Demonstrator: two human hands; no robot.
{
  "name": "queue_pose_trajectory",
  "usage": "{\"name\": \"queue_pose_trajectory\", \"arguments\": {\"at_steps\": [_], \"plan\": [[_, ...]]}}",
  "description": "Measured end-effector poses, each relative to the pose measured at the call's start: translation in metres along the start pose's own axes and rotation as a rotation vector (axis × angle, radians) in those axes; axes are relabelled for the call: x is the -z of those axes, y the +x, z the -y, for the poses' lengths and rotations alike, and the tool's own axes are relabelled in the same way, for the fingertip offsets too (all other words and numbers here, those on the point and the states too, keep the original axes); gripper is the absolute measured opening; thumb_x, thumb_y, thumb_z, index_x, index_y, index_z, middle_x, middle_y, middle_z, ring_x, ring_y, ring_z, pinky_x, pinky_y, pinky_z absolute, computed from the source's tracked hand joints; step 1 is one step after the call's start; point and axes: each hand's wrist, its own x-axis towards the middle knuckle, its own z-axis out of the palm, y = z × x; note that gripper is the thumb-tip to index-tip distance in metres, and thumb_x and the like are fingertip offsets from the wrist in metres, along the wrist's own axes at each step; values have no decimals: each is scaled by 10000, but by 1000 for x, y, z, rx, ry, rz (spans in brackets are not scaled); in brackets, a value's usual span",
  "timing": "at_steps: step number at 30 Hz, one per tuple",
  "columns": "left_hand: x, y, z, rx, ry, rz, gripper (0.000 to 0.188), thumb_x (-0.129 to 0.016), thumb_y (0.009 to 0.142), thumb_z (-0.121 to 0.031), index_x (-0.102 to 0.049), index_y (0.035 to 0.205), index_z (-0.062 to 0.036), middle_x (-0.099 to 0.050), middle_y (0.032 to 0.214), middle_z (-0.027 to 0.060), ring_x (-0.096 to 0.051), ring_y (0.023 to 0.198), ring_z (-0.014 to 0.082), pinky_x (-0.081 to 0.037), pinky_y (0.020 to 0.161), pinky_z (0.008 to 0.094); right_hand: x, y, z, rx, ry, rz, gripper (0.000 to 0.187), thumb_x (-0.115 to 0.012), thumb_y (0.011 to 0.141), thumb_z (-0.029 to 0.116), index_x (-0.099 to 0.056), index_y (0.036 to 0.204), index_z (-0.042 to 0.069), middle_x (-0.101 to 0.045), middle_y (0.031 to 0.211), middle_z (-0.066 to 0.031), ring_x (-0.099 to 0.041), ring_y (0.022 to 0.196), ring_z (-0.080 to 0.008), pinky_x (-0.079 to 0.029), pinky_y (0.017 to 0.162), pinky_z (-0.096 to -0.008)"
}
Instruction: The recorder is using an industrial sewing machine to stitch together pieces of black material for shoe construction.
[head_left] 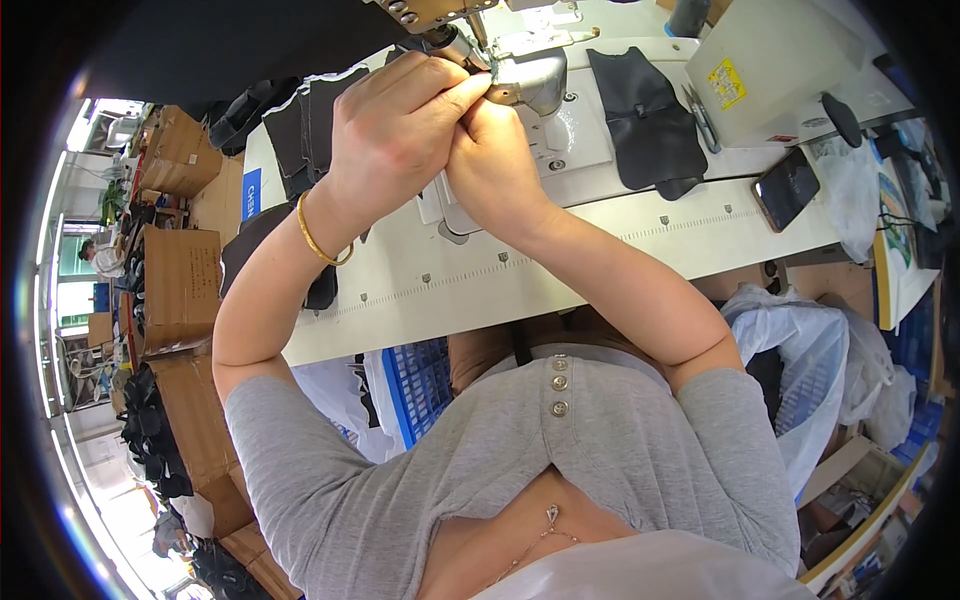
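Note:
Both my hands meet at the sewing machine (pixel 535 85), close beside its metal arm end and under the needle area. My left hand (pixel 395 130) is closed, its thumb and fingertips pinched together. Against it, my right hand (pixel 497 170) is closed too, with fingers tucked behind the left thumb. Whatever they pinch is hidden by the fingers. Dark fabric pieces (pixel 310 130) lie on the table left of my left hand. To the right of the machine arm rests a black sewn piece (pixel 648 120), lying flat.
Scissors-like snips (pixel 702 120) lie beside the pale machine housing (pixel 775 70). A phone (pixel 786 190) sits at the right of the white sewing table (pixel 450 295). Below are a blue crate (pixel 418 385) and plastic bags (pixel 790 345). Cardboard boxes (pixel 180 290) stand at left.

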Motion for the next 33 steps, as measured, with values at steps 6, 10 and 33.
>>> {"name": "queue_pose_trajectory", "arguments": {"at_steps": [6,10,33], "plan": [[-2,0,-1,29,-5,1,212,-714,673,-43,-704,886,-48,-660,823,36,-648,705,186,-530,583,290,-1,0,-5,18,2,-56,282,-478,967,153,-645,955,-75,-695,843,-257,-699,819,-400,-533,732,-460],[-1,-2,-10,114,-34,-11,224,-704,683,-23,-701,906,-43,-663,858,43,-650,733,201,-534,617,302,4,-1,1,-46,-49,-9,276,-479,967,156,-640,939,-66,-694,839,-252,-693,812,-405,-528,730,-464],[28,-20,-32,419,144,318,487,-657,693,66,-679,1172,-16,-624,1049,60,-606,873,245,-535,727,355,7,-4,-10,10,15,-14,244,-516,946,148,-633,861,-49,-674,724,-203,-667,656,-303,-505,635,-424]]}}
